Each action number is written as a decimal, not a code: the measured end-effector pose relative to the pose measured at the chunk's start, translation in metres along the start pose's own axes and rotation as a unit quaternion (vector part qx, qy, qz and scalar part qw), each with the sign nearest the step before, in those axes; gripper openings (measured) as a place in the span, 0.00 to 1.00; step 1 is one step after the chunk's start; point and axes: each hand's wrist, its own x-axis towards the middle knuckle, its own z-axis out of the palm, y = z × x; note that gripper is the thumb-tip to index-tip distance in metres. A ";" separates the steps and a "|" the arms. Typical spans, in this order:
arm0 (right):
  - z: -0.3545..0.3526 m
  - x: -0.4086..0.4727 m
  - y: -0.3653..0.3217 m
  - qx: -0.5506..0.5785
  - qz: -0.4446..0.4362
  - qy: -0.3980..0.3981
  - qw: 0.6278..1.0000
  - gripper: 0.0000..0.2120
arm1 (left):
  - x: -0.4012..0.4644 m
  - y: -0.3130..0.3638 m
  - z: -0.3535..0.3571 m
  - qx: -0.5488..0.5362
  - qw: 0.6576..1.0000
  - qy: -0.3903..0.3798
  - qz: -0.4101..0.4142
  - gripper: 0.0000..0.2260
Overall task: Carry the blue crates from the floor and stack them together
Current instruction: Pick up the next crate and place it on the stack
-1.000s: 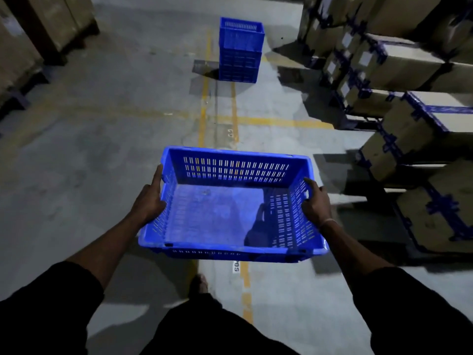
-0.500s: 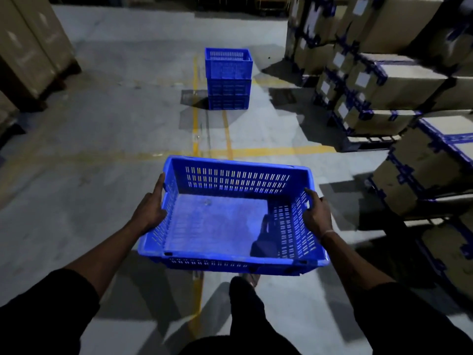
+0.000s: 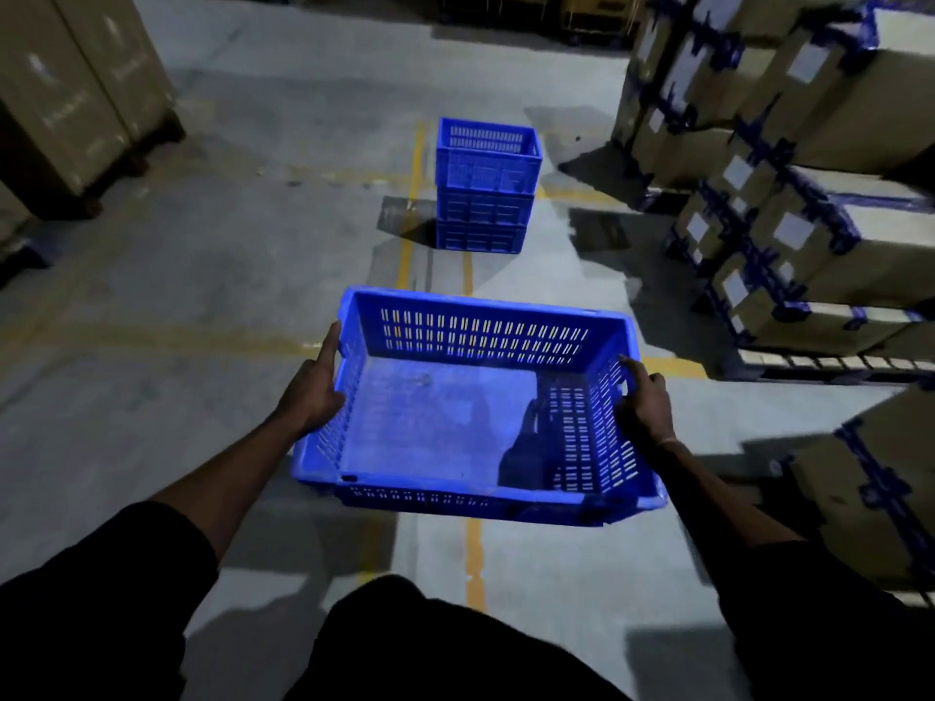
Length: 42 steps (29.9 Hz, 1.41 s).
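Both hands (image 3: 313,392) (image 3: 645,404) grip blue crate (image 3: 455,427); crate stack (image 3: 484,187) ahead

I see a bright blue crate (image 3: 475,397) with pale slotted sides, and the stack of crates (image 3: 484,187) beyond is the same blue. Yellow lines (image 3: 474,564) stripe the grey floor (image 3: 212,275). The brown cartons (image 3: 809,235) carry what looks like blue tape and white labels.
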 end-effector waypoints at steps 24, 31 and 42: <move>0.110 0.560 -0.183 -0.007 0.040 0.041 0.998 0.29 | 0.637 0.016 -0.056 0.017 0.999 -0.026 0.042 0.53; 0.123 0.740 -0.202 -0.004 0.031 0.035 0.999 0.28 | 0.805 0.049 -0.038 0.014 0.999 -0.021 0.048 0.52; 0.113 1.004 -0.244 0.005 0.038 0.001 0.999 0.32 | 1.042 0.106 -0.027 -0.004 1.000 0.001 0.028 0.53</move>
